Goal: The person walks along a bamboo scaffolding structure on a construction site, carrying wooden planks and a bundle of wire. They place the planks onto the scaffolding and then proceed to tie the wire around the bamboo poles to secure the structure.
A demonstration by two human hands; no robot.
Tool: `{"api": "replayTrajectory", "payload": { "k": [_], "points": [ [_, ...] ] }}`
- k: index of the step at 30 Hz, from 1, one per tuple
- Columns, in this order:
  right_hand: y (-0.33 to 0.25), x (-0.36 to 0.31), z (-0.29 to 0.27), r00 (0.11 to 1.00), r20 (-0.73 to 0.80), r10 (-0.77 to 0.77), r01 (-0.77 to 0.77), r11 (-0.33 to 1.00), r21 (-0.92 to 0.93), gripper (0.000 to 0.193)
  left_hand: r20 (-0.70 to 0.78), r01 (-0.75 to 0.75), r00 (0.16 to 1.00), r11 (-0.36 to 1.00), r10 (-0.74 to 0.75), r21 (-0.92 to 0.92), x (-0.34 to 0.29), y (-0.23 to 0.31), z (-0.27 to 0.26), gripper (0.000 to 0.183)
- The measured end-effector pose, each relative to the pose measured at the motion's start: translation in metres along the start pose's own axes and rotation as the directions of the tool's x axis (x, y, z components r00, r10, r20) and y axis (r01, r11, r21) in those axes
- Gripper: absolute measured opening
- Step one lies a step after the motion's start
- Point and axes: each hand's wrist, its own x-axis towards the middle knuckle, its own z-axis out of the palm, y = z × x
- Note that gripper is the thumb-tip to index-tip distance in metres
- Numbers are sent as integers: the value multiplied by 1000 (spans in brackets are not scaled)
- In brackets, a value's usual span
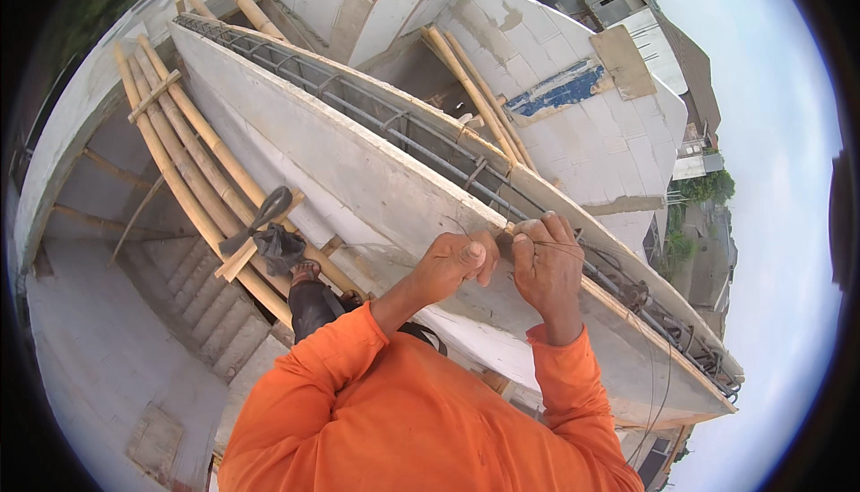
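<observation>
Both my hands meet over the near top edge of a long board form [394, 165] with a rebar cage [421, 143] lying inside it. My left hand [455, 264] is closed, fingers curled and thumb pointing toward the other hand; a thin strand shows beside it. Close to its right, my right hand [548, 268] is closed around thin wire [566, 244], its fingers bent over the board's edge. Dark strands stick out around both hands. Exactly where the fingers pinch the wire is hidden.
Bamboo poles [193, 156] run along the left, with a black plastic bag [279, 248] on them and my foot [306, 270] beside it. Stairs [210, 308] drop away below. A pale block wall [573, 147] stands beyond the form. Loose wire [661, 385] hangs at right.
</observation>
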Motion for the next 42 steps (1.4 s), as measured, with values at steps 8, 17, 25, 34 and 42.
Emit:
{"api": "replayTrajectory", "payload": {
  "k": [8, 17, 25, 34, 42],
  "points": [
    [1, -13, -1, 974, 59, -221, 225, 972, -74, 7, -216, 98, 974, 989, -73, 107, -8, -9, 23, 45],
    [5, -14, -3, 950, 111, -292, 303, 948, -97, 11, -275, 171, 954, 967, -116, 187, -14, 1, 34, 45],
    [1, -11, -10, 977, 133, -168, 170, 985, -8, 10, -204, 57, 979, 942, 12, 331, -19, -7, 21, 43],
    [-3, -11, -26, 960, 54, -273, 254, 938, 237, 18, -209, 101, 977, 946, -36, 307, -18, -15, 24, 33],
    [16, 51, -86, 706, 678, -204, 4, 959, 284, 38, -138, 28, 989, 848, 53, 530, -17, -3, 15, 36]
  ]
}}
